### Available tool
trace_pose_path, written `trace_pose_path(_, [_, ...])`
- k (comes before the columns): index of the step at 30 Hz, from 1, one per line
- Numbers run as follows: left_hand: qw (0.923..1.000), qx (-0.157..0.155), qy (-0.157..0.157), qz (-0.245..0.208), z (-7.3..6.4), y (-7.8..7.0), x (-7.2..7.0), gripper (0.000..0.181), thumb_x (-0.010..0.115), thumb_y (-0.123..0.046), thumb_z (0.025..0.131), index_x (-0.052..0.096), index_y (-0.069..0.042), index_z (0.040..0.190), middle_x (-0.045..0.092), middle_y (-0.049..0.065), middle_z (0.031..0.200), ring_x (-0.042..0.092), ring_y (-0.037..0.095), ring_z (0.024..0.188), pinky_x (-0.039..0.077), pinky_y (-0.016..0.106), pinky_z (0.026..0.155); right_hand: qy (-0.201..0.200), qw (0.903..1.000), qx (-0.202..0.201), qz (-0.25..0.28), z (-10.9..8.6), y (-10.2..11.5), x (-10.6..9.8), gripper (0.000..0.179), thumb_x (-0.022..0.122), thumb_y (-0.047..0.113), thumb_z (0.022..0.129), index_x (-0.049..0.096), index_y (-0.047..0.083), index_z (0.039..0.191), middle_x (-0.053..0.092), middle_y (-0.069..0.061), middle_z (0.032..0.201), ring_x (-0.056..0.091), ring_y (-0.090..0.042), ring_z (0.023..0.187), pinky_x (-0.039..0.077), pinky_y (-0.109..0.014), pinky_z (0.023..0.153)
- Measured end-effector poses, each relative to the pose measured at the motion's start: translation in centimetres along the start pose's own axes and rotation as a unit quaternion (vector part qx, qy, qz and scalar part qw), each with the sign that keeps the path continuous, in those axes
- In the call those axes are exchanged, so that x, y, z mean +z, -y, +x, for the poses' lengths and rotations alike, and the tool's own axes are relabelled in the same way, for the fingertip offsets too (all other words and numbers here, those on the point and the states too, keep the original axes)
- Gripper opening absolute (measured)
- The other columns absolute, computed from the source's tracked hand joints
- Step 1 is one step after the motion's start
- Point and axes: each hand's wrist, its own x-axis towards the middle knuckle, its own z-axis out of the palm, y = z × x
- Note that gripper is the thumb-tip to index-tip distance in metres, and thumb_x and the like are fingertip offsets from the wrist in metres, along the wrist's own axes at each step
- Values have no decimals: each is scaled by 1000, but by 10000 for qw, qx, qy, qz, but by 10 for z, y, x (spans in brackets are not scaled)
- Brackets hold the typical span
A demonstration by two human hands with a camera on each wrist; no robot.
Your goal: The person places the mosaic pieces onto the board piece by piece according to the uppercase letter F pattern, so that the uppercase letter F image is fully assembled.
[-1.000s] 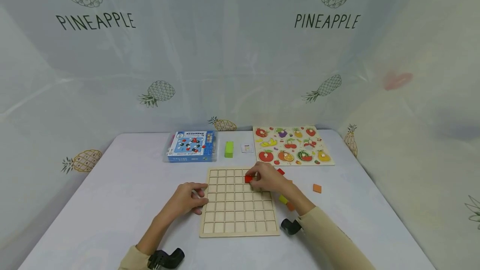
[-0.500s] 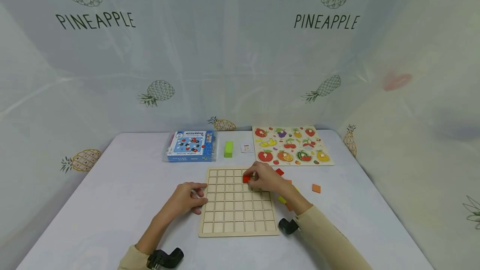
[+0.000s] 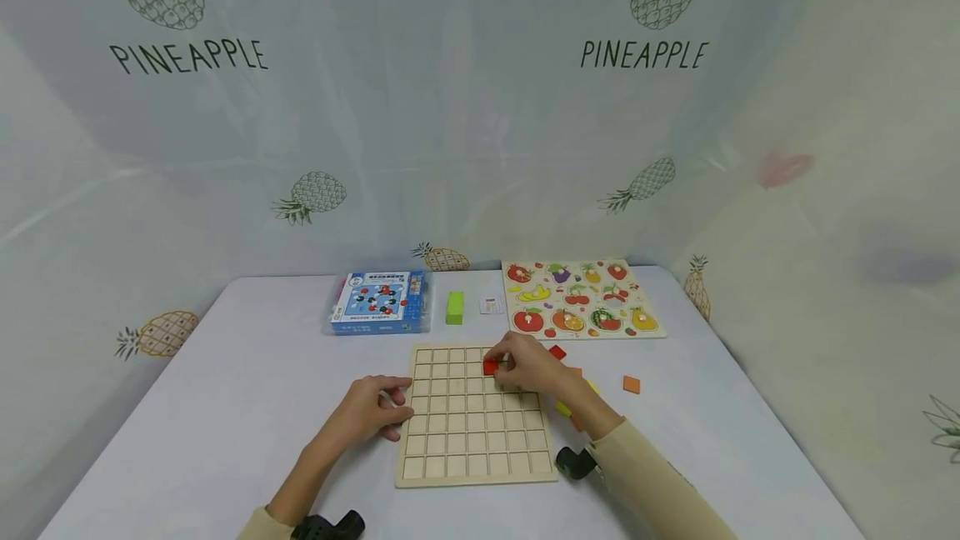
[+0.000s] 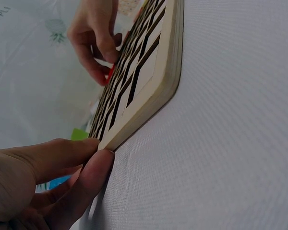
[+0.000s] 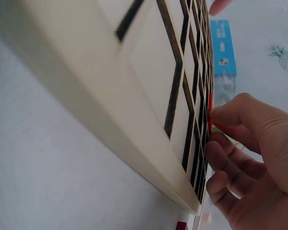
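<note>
In the head view my right hand (image 3: 528,363) pinches a small red square tile (image 3: 490,367) over the upper right of a wooden grid board (image 3: 477,480). In the right wrist view the red tile (image 5: 210,108) lies at the grid's surface under my thumb and finger; whether it sits inside a cell, I cannot tell. My left hand (image 3: 369,408) rests its thumb and index fingertip, spread apart, against the board's left edge. The left wrist view shows these fingertips touching the rim of the board (image 4: 168,72).
Right of the board lie another red tile (image 3: 557,352), an orange tile (image 3: 632,384) and yellow tiles, partly hidden by my right arm. Behind stand a blue box (image 3: 378,303), a green block (image 3: 454,307), a small card (image 3: 491,304) and a fruit puzzle board (image 3: 581,298).
The view has tilted slightly, so everything appears a little lower. The right hand still pinches the red tile at about the same place on the board; the left hand stays at the edge.
</note>
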Motion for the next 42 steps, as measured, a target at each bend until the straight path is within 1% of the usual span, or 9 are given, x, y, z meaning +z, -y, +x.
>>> trace_pose_path(5, [10000,15,-60,-11,1,-1,1,51,76,-5,83,59,8,129,60,10,89,66,16,54,60,28,49,-147,9998,116,-74,-2,-3,-4,28,71,7,85,72,3,113,65,-7,101,55,-12,73,47,-16,60])
trace_pose_path(11, [9999,-91,57,-92,-5,3,5,53,76,-7,82,58,9,130,60,8,89,66,15,54,60,28,49,-100,9989,456,-73,-15,-8,-10,29,72,9,85,72,6,113,67,-5,101,55,-10,74,48,-16,59])
trace_pose_path(18, [9998,-64,28,-162,-3,3,5,52,76,-7,83,58,8,129,60,9,89,65,14,55,61,29,49,-250,9960,849,79,-31,-16,-27,30,72,10,86,71,6,116,66,-7,103,54,-14,67,47,-19,50])
trace_pose_path(23, [9998,-61,7,-165,-2,2,4,52,76,-7,83,58,8,130,60,9,89,65,15,54,60,29,49,-372,9948,941,76,-40,-26,-35,29,72,10,87,70,5,116,66,-8,104,54,-17,73,46,-17,53])
trace_pose_path(25, [9998,-96,0,-160,-2,2,4,52,76,-7,83,58,8,130,60,9,90,65,15,54,61,29,49,-437,9943,976,-7,-43,-29,-36,29,73,10,87,71,5,115,67,-6,100,53,-17,75,46,-17,55])
trace_pose_path(30, [9999,-134,-14,-60,-3,3,3,51,75,-7,84,58,8,130,60,9,90,66,14,54,61,29,49,-561,9901,1278,-151,-50,-38,-37,28,76,16,85,72,8,112,62,-3,91,50,-13,71,44,-17,52])
trace_pose_path(36, [9999,-87,-33,-64,-5,3,1,51,74,-5,84,58,9,130,59,10,90,65,15,55,61,30,49,-578,9858,1573,-80,-54,-47,-41,31,77,20,85,72,8,112,66,-4,100,52,-11,59,45,-19,47])
trace_pose_path(39, [10000,-54,-48,-50,-5,2,1,50,74,-5,84,58,8,129,59,9,90,65,15,54,61,30,49,-644,9820,1771,-110,-55,-50,-43,32,78,22,84,72,9,113,68,-3,103,52,-11,62,44,-19,47])
trace_pose_path(42, [10000,-40,-61,-59,-4,1,2,50,74,-5,84,59,7,129,59,9,90,65,14,54,61,29,49,-710,9793,1890,-170,-55,-52,-45,34,79,23,83,72,10,114,67,-3,101,52,-13,67,43,-20,47])
